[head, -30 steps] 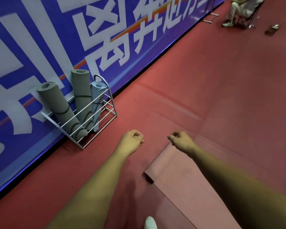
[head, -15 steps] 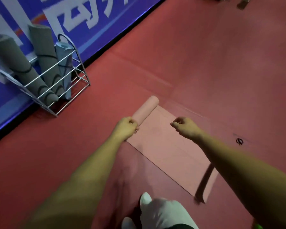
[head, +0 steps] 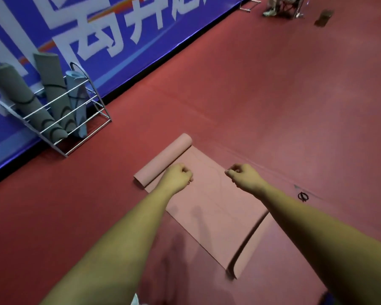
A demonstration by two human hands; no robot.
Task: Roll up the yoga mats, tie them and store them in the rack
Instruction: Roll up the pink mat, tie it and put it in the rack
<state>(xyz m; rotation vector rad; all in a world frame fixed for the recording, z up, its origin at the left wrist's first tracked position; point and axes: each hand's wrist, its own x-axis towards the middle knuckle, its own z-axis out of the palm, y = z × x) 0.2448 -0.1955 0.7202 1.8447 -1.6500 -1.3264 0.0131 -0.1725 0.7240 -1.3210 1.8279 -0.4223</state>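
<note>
1. Clenched into a fist, the left hand (head: 178, 177) hangs over the pink mat (head: 218, 208), just beside its rolled end. The right hand (head: 242, 175) is clenched too, over the mat's right edge. Nothing can be seen inside either grip.
2. Seen from the head camera, the pink mat lies on the red floor (head: 273, 95). Only its far end is wound into a short roll (head: 165, 160). Most of the mat is flat, and its near corner (head: 240, 263) is flipped over.
3. The rack (head: 88, 139) stands against the blue wall (head: 141, 40), near the roll but not touching it. Two grey mats (head: 51, 84) and one blue mat (head: 77, 102) lean in it. All three are rolled and have dark bands round them.
4. A small black loop (head: 303, 196) lies on the floor just past the right arm. It may be a tie, but it is too small to tell.
5. Three mats look done. The pink mat looks only just begun. It needs rolling all the way, then tying, then putting in the rack.
6. The flipped corner may need laying flat first, so the roll comes out even.
</note>
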